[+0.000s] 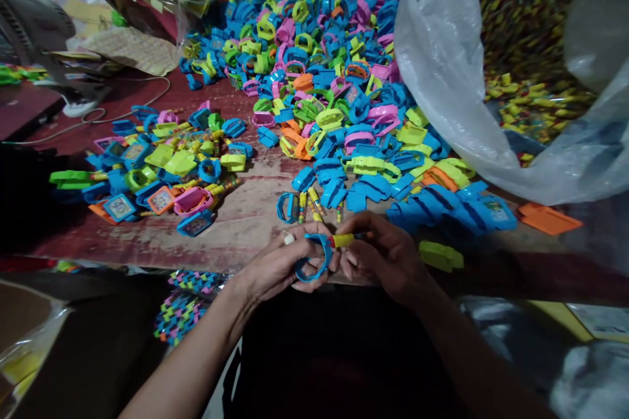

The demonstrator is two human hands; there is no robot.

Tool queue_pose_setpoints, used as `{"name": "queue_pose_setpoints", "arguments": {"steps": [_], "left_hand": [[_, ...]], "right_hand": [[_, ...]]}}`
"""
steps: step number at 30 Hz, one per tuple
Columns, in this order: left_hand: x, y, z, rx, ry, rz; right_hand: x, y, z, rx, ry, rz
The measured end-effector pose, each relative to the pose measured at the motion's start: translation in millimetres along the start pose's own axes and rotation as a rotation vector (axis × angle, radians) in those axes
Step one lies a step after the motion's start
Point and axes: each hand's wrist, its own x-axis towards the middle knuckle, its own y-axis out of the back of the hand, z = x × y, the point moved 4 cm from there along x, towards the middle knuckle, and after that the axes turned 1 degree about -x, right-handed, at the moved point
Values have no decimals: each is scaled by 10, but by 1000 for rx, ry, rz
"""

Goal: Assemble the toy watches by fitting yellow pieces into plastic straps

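My left hand [287,258] is closed around a blue plastic toy watch [314,268], whose strap curls into a ring. From the right, my right hand [386,252] pinches a small yellow tube with a red end [343,240], which touches the side of the watch. Whether the tube sits inside the watch, I cannot tell. Just beyond my fingers lie several thin tubes filled with coloured beads [314,200] and a loose blue toy watch [286,207]. A flat lime-green piece [441,255] rests near my right wrist at the table edge.
A large heap of coloured toy watches [324,65] covers the back of the worn red table [265,236]. Left is a smaller pile of watches and tubes [162,170], with a fan [39,33] behind. Right stands a clear plastic bag [437,78] of yellow-and-red tubes.
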Motion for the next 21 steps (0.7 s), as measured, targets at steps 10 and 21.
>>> {"name": "queue_pose_setpoints", "arguments": {"steps": [10,21], "left_hand": [[54,24,-88,-19,30,12],[-55,-58,-137,26,-42,-24]], "right_hand": [[-46,22,13,-94,37,-7],[-127,3,-246,-553,-3,-126]]}}
